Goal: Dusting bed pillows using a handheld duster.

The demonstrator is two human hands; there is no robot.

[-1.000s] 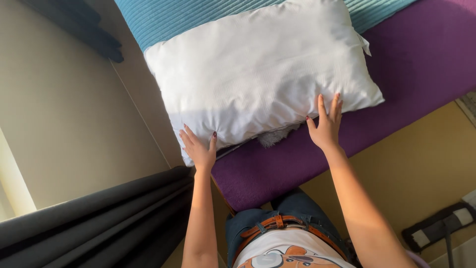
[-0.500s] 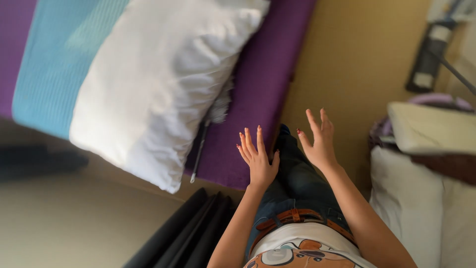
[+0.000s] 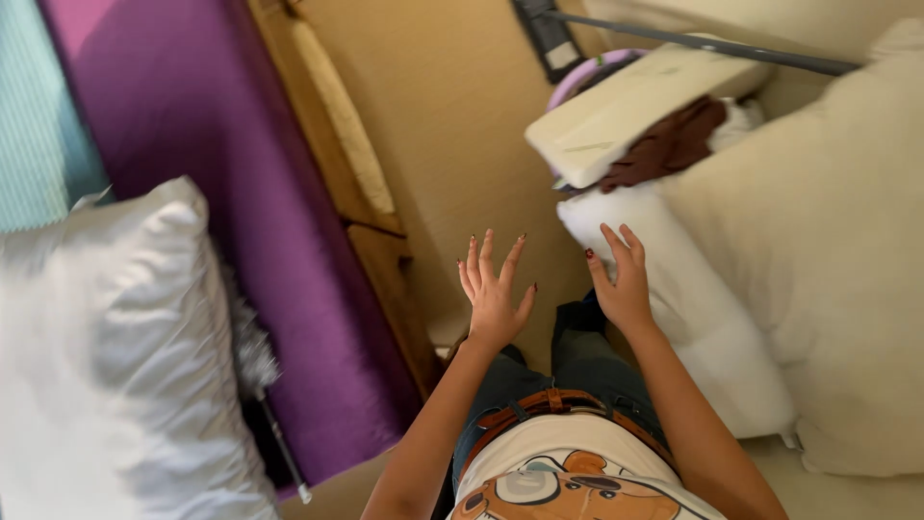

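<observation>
Head view. Left hand (image 3: pixel 494 294): centre of frame, palm down, fingers spread, released, over bare floor. Right hand (image 3: pixel 621 284): just right of centre, fingers spread, empty, fingertips touching the upper end of a white bolster pillow (image 3: pixel 707 327). Bolster: long axis runs from centre toward lower right, beside a large cream pillow (image 3: pixel 828 250) at right. White pillow (image 3: pixel 106 356) lies lower left on purple bed cover (image 3: pixel 241 193).

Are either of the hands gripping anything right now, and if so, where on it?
Nothing is held. The left hand is open with fingers spread, in the air. The right hand is open too, its fingers over the end of the long white bolster pillow, not closed on it.
</observation>
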